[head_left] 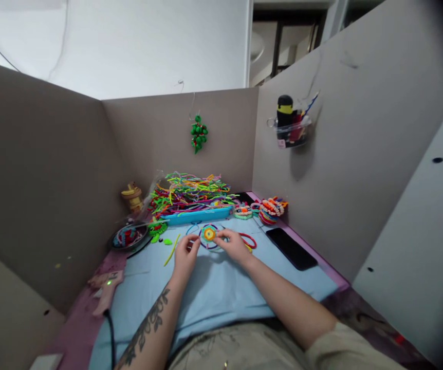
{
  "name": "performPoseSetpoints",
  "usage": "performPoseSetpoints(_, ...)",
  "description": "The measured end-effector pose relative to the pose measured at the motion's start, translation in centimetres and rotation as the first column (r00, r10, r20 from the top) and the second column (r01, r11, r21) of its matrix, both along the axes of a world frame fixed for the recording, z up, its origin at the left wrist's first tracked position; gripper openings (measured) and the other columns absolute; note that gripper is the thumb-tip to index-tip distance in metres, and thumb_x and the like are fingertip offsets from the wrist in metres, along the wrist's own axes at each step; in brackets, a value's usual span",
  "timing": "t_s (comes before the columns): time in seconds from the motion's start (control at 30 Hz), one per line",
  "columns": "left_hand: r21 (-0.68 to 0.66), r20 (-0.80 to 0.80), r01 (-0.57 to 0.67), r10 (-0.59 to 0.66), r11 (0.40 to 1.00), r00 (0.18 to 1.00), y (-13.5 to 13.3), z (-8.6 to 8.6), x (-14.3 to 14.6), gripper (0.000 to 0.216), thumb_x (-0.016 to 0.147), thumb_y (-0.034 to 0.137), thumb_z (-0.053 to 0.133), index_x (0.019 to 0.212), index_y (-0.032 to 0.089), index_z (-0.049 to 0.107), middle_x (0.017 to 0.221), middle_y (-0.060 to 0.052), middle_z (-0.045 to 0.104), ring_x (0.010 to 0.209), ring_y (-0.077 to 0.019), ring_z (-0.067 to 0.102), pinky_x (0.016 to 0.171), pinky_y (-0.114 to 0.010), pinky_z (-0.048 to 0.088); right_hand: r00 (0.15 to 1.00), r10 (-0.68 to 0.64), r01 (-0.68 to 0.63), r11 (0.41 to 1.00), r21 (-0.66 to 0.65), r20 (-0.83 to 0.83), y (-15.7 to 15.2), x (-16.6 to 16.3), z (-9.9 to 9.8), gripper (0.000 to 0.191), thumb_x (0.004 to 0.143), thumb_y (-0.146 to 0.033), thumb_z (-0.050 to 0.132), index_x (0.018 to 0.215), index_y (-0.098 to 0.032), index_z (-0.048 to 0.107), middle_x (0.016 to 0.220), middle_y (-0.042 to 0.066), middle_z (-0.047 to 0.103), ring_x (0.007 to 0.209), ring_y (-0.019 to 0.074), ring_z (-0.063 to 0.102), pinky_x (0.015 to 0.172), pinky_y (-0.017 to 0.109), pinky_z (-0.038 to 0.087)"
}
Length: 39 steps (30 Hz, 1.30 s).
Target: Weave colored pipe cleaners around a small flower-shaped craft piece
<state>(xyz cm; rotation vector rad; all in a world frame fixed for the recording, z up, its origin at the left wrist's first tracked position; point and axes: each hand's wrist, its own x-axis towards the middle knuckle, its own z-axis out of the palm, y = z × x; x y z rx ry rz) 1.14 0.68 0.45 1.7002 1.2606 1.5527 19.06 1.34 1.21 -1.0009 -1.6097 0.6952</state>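
Note:
A small round woven piece [208,234] of coloured pipe cleaners, orange and yellow at its middle with a purple ring round it, lies on the light blue cloth [214,293]. My left hand [186,253] pinches its left edge with curled fingers. My right hand [234,244] grips its right edge, fingers closed on it. A red pipe cleaner loop [249,240] lies just right of my right hand, and a yellow pipe cleaner [171,250] lies left of my left hand.
A heap of coloured pipe cleaners [190,192] sits behind a blue tray [197,216]. A dark bowl [128,237] stands at left, finished woven pieces [271,208] at right, a black phone [291,248] near the right wall. Grey partition walls enclose the desk; a green ornament [199,133] hangs at the back.

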Motion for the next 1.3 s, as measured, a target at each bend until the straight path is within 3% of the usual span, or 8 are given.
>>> performPoseSetpoints(0.23,0.157,-0.134,-0.028,0.049,0.987,0.990,-0.3,0.2,-0.1,0.020,0.077,0.032,0.056,0.089,0.019,0.066,0.086,-0.006,0.057,0.068,-0.0144,0.052,0.062,-0.026,0.045,0.997,0.063,-0.064,0.998,0.022,0.032,0.0,-0.1,-0.4,0.013,0.073,-0.029,0.062,0.070,-0.018,0.066,0.074,0.002,0.063,0.078,0.0172,0.056,0.076,0.030,0.041)
performPoseSetpoints(0.43,0.269,-0.227,-0.066,0.130,0.961,0.965,-0.3,-0.1,-0.1,0.016,0.080,0.027,0.053,0.088,0.019,0.064,0.094,-0.008,0.054,0.088,-0.0195,0.054,0.075,-0.032,0.046,0.997,0.072,-0.072,0.997,-0.001,-0.023,-0.1,-0.2,-0.3,0.014,0.073,-0.031,0.062,0.069,-0.018,0.065,0.073,0.001,0.061,0.077,0.0169,0.056,0.075,0.029,0.041)
performPoseSetpoints(0.7,0.337,-0.336,-0.106,0.225,0.935,0.915,-0.4,0.2,-0.9,0.018,0.081,0.025,0.049,0.078,0.021,0.067,0.086,-0.006,0.055,0.086,-0.0202,0.052,0.080,-0.035,0.042,0.996,0.086,-0.086,0.996,0.027,0.006,-0.4,-0.2,-0.2,0.012,0.072,-0.029,0.062,0.067,-0.018,0.064,0.073,0.001,0.060,0.076,0.0165,0.055,0.073,0.029,0.042)
performPoseSetpoints(0.8,0.260,-0.216,-0.126,0.185,0.957,0.959,-0.1,0.2,-1.0,0.019,0.079,0.026,0.052,0.092,0.021,0.065,0.093,-0.008,0.057,0.083,-0.0190,0.054,0.076,-0.033,0.045,0.998,0.053,-0.052,0.997,0.065,-0.020,-0.2,-0.2,-0.5,0.012,0.073,-0.029,0.061,0.069,-0.018,0.064,0.074,0.002,0.060,0.076,0.0168,0.055,0.074,0.029,0.042)
performPoseSetpoints(0.9,0.041,-0.080,-0.102,0.105,0.994,0.991,0.4,-0.1,-0.9,0.028,0.074,0.030,0.057,0.099,0.018,0.063,0.095,-0.009,0.061,0.074,-0.0178,0.056,0.065,-0.030,0.046,0.998,-0.014,0.019,0.996,0.090,-0.058,0.0,-0.1,-0.7,0.011,0.072,-0.028,0.062,0.069,-0.018,0.063,0.073,0.002,0.060,0.076,0.0172,0.055,0.074,0.029,0.042)
performPoseSetpoints(1.07,-0.280,0.098,0.206,-0.186,0.938,0.978,0.5,-0.7,-0.1,0.029,0.068,0.042,0.062,0.079,0.015,0.067,0.068,-0.004,0.063,0.057,-0.0152,0.053,0.051,-0.025,0.039,0.998,-0.009,0.013,0.998,0.069,-0.066,0.2,-0.2,-0.9,0.012,0.073,-0.028,0.060,0.072,-0.017,0.064,0.073,0.002,0.061,0.075,0.0173,0.055,0.073,0.029,0.042)
performPoseSetpoints(1.17,-0.320,0.140,0.280,-0.247,0.905,0.959,0.2,-0.7,0.4,0.032,0.070,0.047,0.061,0.069,0.015,0.063,0.057,0.000,0.058,0.049,-0.0111,0.047,0.047,-0.022,0.034,0.996,0.011,-0.010,1.000,0.015,-0.091,0.1,-0.4,-0.8,0.013,0.072,-0.028,0.060,0.072,-0.016,0.064,0.073,0.002,0.062,0.074,0.0170,0.056,0.072,0.028,0.043)
performPoseSetpoints(1.3,-0.309,0.142,0.275,-0.241,0.911,0.960,0.0,-0.5,0.5,0.031,0.071,0.045,0.060,0.072,0.014,0.063,0.061,-0.001,0.061,0.051,-0.0112,0.049,0.046,-0.021,0.035,0.993,0.026,-0.029,0.999,-0.025,-0.117,-0.1,-0.5,-0.6,0.014,0.072,-0.030,0.059,0.068,-0.016,0.062,0.068,0.001,0.060,0.070,0.0159,0.055,0.069,0.027,0.043)
